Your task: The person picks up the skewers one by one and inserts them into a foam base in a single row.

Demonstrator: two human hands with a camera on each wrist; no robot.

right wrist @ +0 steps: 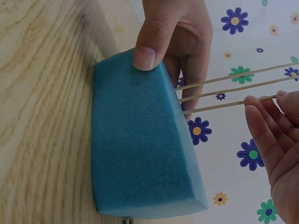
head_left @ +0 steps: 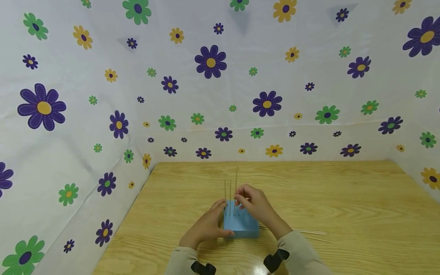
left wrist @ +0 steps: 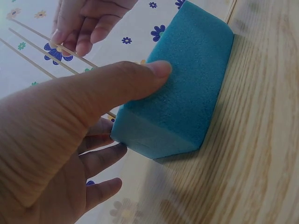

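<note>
A blue foam block (head_left: 241,225) lies on the wooden table, with a row of small holes in its top. Three thin sticks (head_left: 230,191) stand upright in its left part. My left hand (head_left: 206,228) grips the block's left end, its thumb (left wrist: 161,70) on the near face and the fingers around the end and far side. Thumb and fingertips of my right hand (right wrist: 280,144) pinch the third stick (right wrist: 215,108) above the block; its lower end meets the block's top face beside the other two.
More thin sticks (head_left: 314,232) lie on the table to the right of the block, partly behind it and under the right forearm. A white sheet with printed flowers (head_left: 210,95) hangs around the table's (head_left: 185,179) back and sides.
</note>
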